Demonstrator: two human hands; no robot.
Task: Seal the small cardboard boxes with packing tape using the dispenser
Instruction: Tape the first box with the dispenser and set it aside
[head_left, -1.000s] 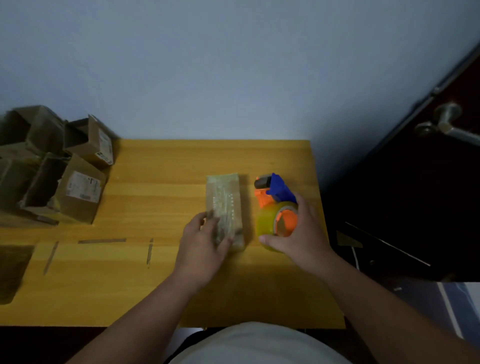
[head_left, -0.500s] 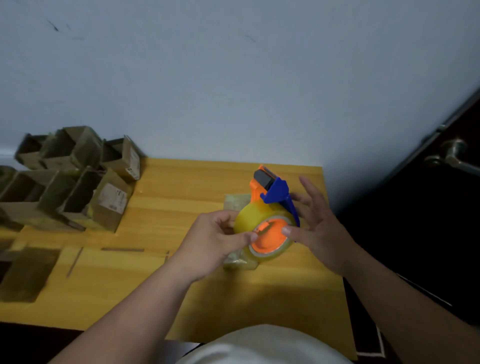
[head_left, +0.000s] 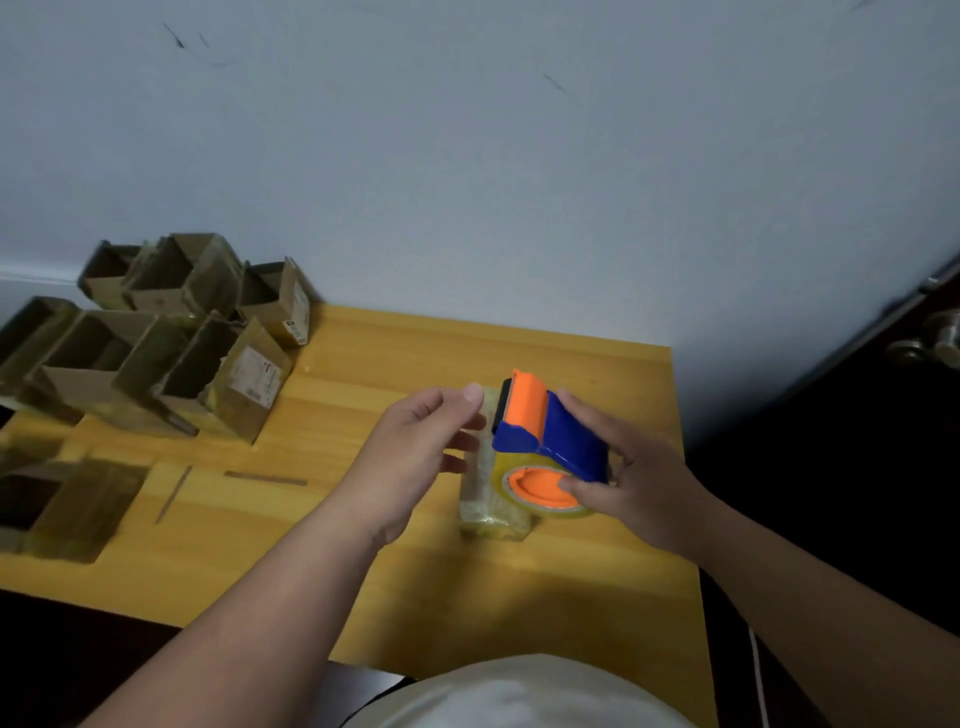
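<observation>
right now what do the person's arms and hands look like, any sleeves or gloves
Both forearms are bare up to the frame edge, with no sleeves in view. The left hand and right hand wear no gloves, and no rings, watch or markings show. A pale garment covers the torso below.

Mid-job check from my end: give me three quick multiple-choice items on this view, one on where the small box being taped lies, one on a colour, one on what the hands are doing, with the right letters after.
1. Where does the small box being sealed lie?
A. in the pile at the table's far left
B. on the table below the dispenser
C. on the floor

2. What colour is the core of the tape roll on the tape dispenser?
A. green
B. white
C. orange

3. Which hand grips the dispenser?
A. the right hand
B. the left hand
C. neither

Answers: 1 B, it lies flat on the wooden table between the hands. 2 C, the hub shows orange under the blue guard. 3 A, its fingers wrap the blue body while the left hand hovers open beside it.
</observation>
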